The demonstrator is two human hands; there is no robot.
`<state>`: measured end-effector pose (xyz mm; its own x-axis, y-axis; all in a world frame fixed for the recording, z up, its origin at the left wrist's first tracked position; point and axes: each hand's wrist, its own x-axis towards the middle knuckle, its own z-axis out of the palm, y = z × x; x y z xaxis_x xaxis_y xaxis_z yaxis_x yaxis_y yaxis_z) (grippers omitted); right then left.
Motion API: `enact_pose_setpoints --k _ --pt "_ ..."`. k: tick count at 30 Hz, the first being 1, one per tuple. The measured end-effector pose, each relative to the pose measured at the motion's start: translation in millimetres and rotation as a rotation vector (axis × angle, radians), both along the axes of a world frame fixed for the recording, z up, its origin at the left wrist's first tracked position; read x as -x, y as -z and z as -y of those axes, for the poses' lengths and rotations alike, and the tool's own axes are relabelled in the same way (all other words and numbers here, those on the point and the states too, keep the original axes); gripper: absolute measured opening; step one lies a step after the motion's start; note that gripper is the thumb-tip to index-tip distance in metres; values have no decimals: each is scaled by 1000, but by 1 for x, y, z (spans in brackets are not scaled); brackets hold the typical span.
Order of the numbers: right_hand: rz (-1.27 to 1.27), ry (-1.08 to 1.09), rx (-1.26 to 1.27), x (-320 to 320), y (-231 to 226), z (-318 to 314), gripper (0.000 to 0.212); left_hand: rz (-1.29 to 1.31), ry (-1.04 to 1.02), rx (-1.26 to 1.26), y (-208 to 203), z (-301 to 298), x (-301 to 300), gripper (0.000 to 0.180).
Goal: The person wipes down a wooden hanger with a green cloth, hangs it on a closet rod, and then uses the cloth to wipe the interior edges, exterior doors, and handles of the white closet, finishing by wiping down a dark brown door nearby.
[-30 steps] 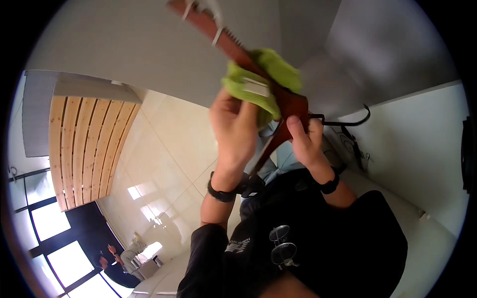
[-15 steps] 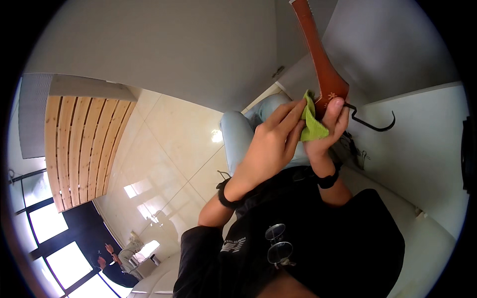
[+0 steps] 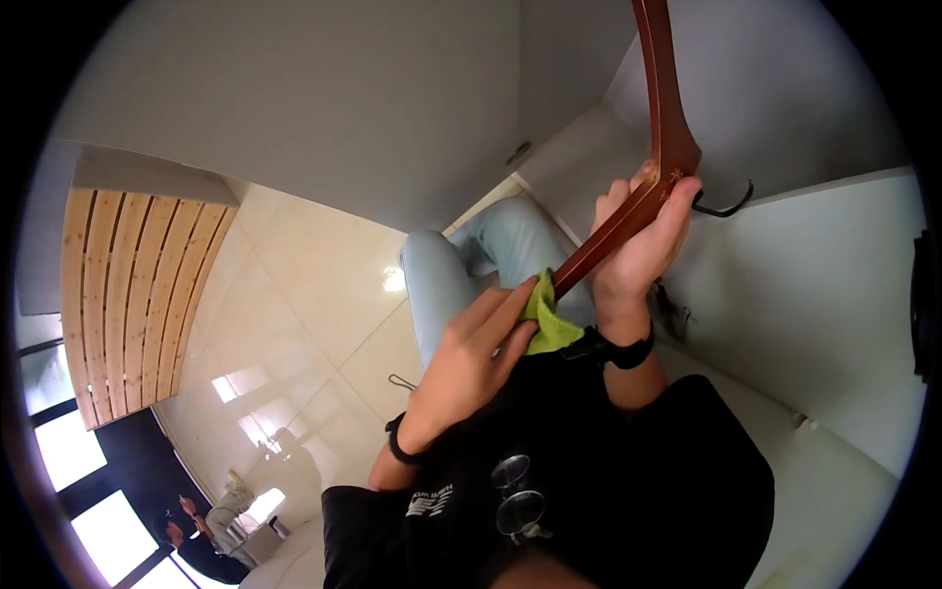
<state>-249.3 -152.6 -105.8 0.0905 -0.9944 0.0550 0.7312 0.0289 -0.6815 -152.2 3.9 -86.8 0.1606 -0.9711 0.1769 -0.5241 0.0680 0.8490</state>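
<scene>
A brown wooden clothes hanger (image 3: 663, 96) with a black hook (image 3: 731, 209) is held up in front of me, its far arm running out past the top of the view. My right hand (image 3: 638, 257) grips it at the middle bend, near a small flower mark, thumb on top. At the end of its nearer arm, my left hand (image 3: 469, 355) pinches a green cloth (image 3: 551, 332) that wraps round the wood. The cloth and my fingers hide the tip of that arm.
Grey panels (image 3: 324, 108) stand ahead, and a white panel (image 3: 805, 285) is close on my right. Left of me, a slatted wooden bench (image 3: 142, 294) stands on the glossy tiled floor (image 3: 304, 304). Another person (image 3: 201, 540) is far off at lower left, by bright windows.
My left hand and the cloth have slid from the middle of the hanger down to the end of its nearer arm. The hanger has turned, bringing that arm into view.
</scene>
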Motion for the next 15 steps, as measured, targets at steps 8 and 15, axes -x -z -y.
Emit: enact_pose_setpoints --k 8,15 --pt "-31 61 -44 -4 -10 1 45 -12 -13 -30 1 -15 -5 44" --pt "-126 -65 12 1 -13 4 47 -391 -104 -85 8 -27 -29 32"
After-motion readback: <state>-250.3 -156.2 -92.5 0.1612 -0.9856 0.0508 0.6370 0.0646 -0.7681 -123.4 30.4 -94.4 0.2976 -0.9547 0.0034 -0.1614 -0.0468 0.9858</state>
